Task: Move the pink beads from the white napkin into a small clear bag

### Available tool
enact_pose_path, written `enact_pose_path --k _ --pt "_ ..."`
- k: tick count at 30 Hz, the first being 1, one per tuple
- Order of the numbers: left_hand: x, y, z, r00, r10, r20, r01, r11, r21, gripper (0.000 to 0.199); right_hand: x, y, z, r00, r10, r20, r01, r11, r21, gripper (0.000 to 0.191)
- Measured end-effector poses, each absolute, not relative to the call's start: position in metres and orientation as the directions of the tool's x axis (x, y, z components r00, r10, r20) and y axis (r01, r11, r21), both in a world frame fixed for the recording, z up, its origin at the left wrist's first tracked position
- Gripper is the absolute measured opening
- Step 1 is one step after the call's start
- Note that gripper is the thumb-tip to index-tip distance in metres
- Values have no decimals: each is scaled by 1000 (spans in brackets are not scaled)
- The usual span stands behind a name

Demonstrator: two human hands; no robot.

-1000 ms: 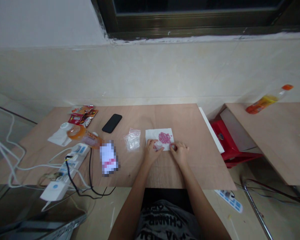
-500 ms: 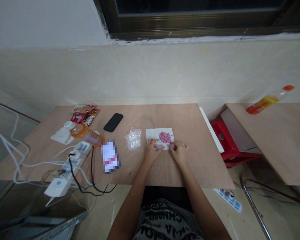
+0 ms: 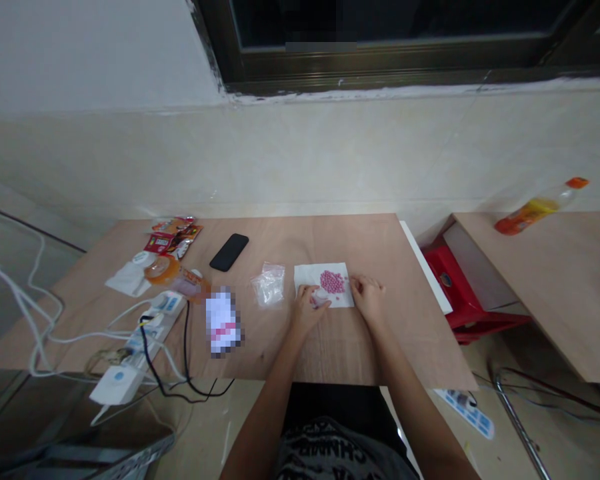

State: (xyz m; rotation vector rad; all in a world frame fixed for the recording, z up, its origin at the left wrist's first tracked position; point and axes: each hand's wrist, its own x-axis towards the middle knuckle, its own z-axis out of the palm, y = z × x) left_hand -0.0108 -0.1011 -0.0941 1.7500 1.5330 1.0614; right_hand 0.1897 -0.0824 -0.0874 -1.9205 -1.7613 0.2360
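Pink pills (image 3: 332,281) sat heaped on a white paper napkin (image 3: 311,279) on the counter (image 3: 380,247), our left hand (image 3: 309,309) curled over something small and pale, its grip unclear, our right hand (image 3: 369,299) lying open against the napkin's edge.

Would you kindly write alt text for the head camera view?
A bare left hand and right hand touch a white paper napkin bearing small round pink beads on a light wooden table, near a clear plastic bag.
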Motion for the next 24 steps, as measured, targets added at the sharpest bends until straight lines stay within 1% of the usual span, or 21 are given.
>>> enact_pose_path --k 3,6,17,24 --pt "-11 -101 -96 22 981 193 523 -176 834 40 190 -71 -88 88 976 198 900 8 -437 29" --pt "-11 -101 -97 19 980 198 518 -179 837 39 190 -66 -90 61 981 184 907 22 -421 28" --pt "-11 -101 -94 15 984 175 512 -158 844 39 190 -63 -94 53 982 182 883 39 -468 27" --pt "-12 -101 -96 27 983 180 513 -169 842 39 189 -63 -91 12 983 182 891 72 -449 28"
